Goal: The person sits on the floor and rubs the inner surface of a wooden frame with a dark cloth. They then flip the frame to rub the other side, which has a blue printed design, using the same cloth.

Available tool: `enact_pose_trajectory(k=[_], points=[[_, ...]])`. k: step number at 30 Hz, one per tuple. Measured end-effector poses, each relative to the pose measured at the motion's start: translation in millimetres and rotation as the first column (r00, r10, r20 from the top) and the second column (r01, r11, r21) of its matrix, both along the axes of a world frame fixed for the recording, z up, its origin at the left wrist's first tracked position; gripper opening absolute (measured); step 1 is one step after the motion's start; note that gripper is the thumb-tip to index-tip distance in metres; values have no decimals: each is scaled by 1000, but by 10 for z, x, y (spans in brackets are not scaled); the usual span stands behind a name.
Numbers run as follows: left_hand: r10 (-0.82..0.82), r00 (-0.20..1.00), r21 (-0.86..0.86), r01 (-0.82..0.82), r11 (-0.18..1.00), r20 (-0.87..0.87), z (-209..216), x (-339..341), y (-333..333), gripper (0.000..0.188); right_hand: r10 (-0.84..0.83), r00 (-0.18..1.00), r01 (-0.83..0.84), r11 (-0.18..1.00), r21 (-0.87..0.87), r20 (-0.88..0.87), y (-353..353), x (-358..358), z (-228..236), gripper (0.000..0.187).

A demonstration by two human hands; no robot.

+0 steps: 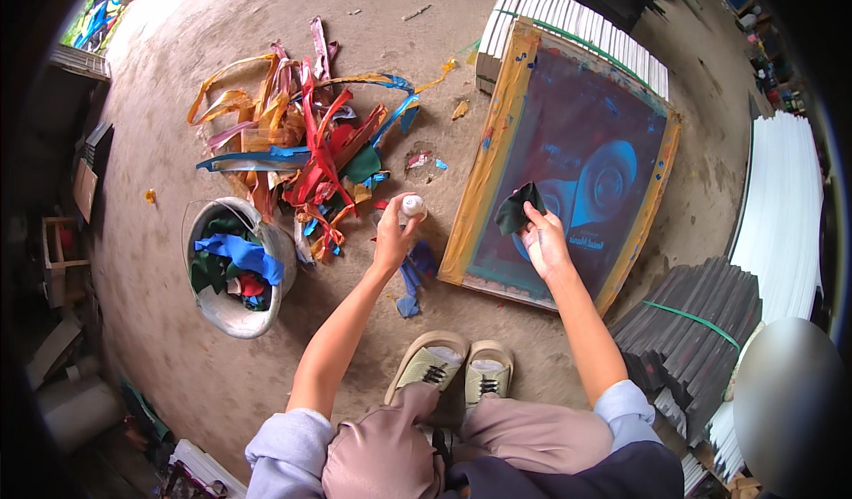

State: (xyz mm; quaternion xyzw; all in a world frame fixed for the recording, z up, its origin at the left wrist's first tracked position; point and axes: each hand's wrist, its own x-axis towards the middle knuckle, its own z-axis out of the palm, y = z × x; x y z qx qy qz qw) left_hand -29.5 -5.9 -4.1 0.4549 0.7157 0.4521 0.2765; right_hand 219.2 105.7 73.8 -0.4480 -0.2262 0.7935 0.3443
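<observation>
My left hand (395, 235) is closed around a small bottle with a white top (412, 205), held above the floor between the scrap pile and the screen. My right hand (543, 240) pinches a dark green cloth (515, 209) over a screen printing frame (469, 199). The frame has tape-covered orange-yellow edges and a dark mesh with a light blue pattern of round shapes (607, 186). It lies tilted, its far end resting on a strapped stack of white sheets (568, 39). Whether the cloth touches the mesh I cannot tell.
A heap of red, orange and blue scrap strips (306, 144) lies on the concrete floor at left. Nearer stands a grey bucket (238, 320) holding coloured rags. At right are a strapped dark stack (688, 330) and white sheets (781, 197). My shoes (444, 366) are at the near centre.
</observation>
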Motion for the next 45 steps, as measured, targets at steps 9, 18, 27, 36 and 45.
enact_pose_trajectory(k=[9,18,27,36,45], points=[[-316,947,83,320,944,-57,801,355,233,42,15,978,-61,974,216,206,-58,61,-31,21],[-410,857,-142,385,912,-312,1178,792,435,36,18,977,-62,977,203,211,-138,116,99,22],[-420,766,-102,428,898,-486,1168,852,481,33,15,987,-38,988,147,158,-147,176,65,20],[-156,983,154,170,973,-96,784,541,380,39,-240,904,19,849,528,353,674,328,311,29],[29,994,80,-21,997,-102,247,170,274,39,-670,296,-899,45,435,681,416,340,-271,54]])
